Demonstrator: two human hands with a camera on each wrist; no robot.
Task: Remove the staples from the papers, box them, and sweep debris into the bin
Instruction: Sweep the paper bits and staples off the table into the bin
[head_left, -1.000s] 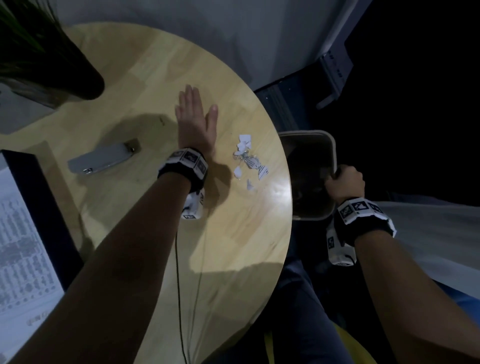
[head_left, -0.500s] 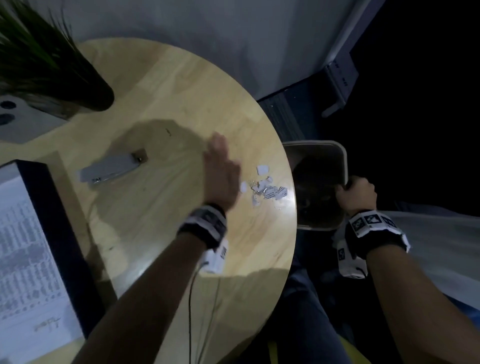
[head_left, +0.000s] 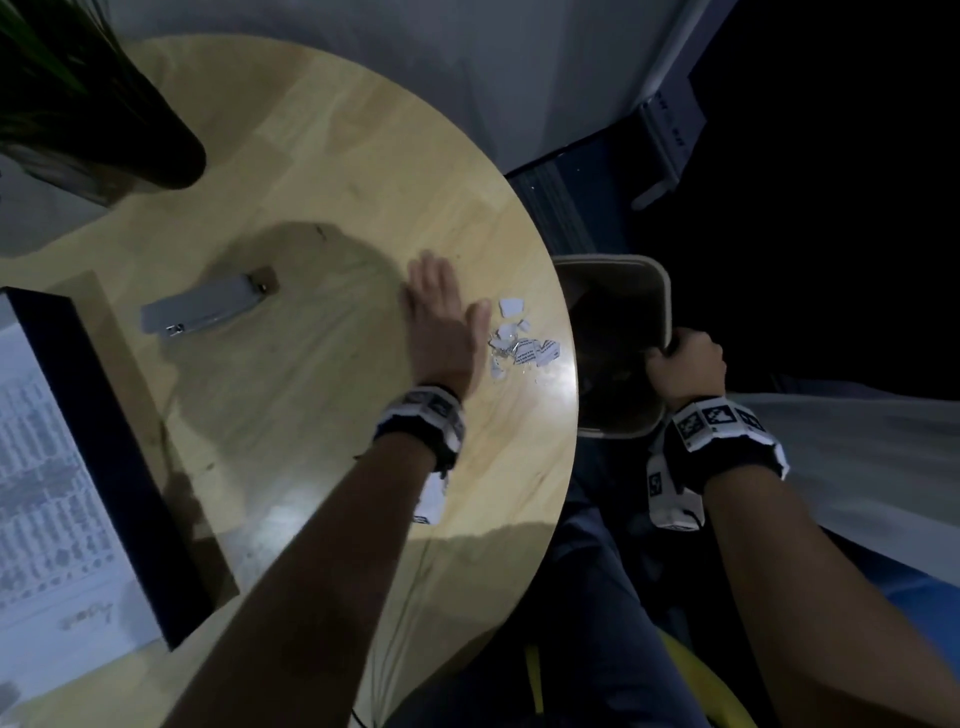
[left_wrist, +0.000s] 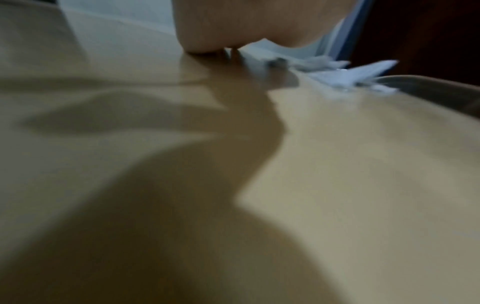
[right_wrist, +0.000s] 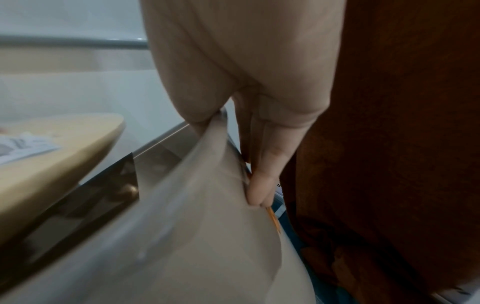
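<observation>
Torn white paper scraps and staples (head_left: 522, 343) lie in a small heap near the right edge of the round wooden table (head_left: 311, 156). My left hand (head_left: 441, 322) lies flat on the table, fingers straight, its side touching the heap. In the left wrist view the scraps (left_wrist: 337, 72) sit at the table's rim beyond the hand (left_wrist: 233, 24). My right hand (head_left: 685, 366) grips the rim of the beige bin (head_left: 649, 275), held just below the table edge beside the heap. The right wrist view shows the fingers (right_wrist: 265, 181) curled over the bin wall (right_wrist: 194, 226).
A grey stapler (head_left: 205, 312) lies left of the hand. A black folder with printed sheets (head_left: 47, 493) is at the left edge, a dark plant pot (head_left: 130, 135) at the back left. My legs (head_left: 597, 623) are under the table's right side.
My left hand has swept the scraps rightward from the middle of the table to its right edge. My right hand kept its grip on the bin.
</observation>
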